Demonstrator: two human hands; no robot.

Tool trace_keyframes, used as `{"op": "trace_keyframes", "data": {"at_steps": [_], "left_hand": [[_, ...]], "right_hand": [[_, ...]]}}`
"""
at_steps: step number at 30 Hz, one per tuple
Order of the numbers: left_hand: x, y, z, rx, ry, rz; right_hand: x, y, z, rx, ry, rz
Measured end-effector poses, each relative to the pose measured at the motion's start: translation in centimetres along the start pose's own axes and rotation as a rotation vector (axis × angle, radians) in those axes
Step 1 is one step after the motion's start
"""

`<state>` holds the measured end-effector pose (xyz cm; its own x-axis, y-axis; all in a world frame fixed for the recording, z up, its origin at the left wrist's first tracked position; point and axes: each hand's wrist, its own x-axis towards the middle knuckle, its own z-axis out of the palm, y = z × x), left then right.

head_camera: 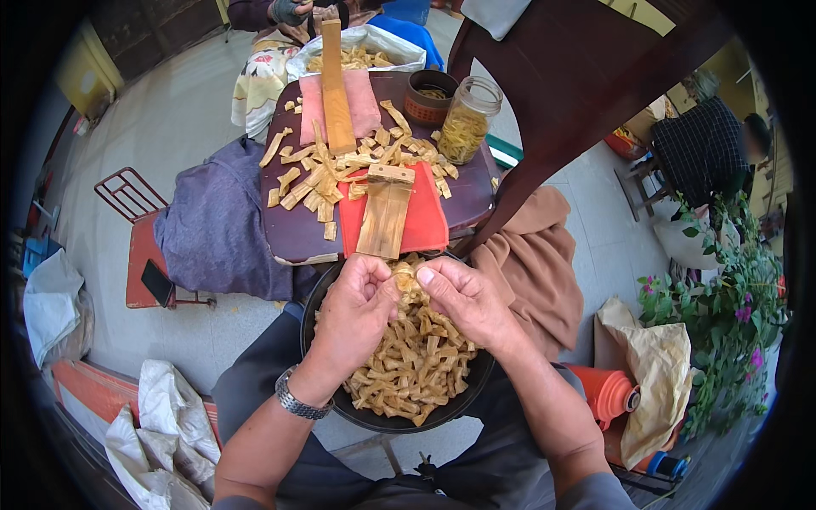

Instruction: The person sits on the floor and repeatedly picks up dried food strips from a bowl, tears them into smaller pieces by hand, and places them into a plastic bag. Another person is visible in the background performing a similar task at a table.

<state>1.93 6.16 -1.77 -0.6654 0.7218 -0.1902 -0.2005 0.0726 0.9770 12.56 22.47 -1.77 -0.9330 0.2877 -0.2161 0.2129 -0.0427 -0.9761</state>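
Observation:
My left hand (363,290) and my right hand (462,293) pinch one small tan folded strip (407,280) between their fingertips. Right below them a round black pan (408,428) holds a heap of similar knotted pieces (414,370). In front, a dark stool seat (299,236) bears loose flat strips (319,185) and a wooden block (384,217) on a red cloth (427,223). Behind the block, a long wooden bar (338,95) lies on a pink cloth (363,105). A glass jar (468,124) of yellowish strips stands beside a brown bowl (430,99).
A dark wooden chair (561,76) rises at the right of the stool. A red folding chair (143,255) with a phone (157,282) stands left. A red flask (602,392) is at lower right. Another person's gloved hand (290,11) shows beyond a white sack (408,54).

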Motion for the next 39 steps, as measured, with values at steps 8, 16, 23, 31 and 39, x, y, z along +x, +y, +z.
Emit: {"op": "trace_keyframes", "data": {"at_steps": [8, 16, 23, 31, 39], "left_hand": [[-0.8, 1.0, 0.5, 0.194, 0.035, 0.151], [1.0, 2.8, -5.1, -0.255, 0.206, 0.111], [-0.9, 2.9, -3.1, 0.53, -0.055, 0.43], [-2.0, 1.6, -0.2, 1.167, -0.196, 0.379], [-3.2, 1.6, -4.1, 0.694, -0.858, -0.052]], "right_hand": [[-0.7, -1.4, 1.5, -0.269, 0.004, -0.069], [-1.3, -2.0, -1.2, -0.104, -0.001, 0.029], [-1.7, -1.0, -1.0, -0.338, -0.028, -0.181], [-0.7, 0.3, 1.5, -0.534, -0.142, -0.281], [-2.8, -1.1, 0.2, -0.566, -0.559, -0.136]]}}
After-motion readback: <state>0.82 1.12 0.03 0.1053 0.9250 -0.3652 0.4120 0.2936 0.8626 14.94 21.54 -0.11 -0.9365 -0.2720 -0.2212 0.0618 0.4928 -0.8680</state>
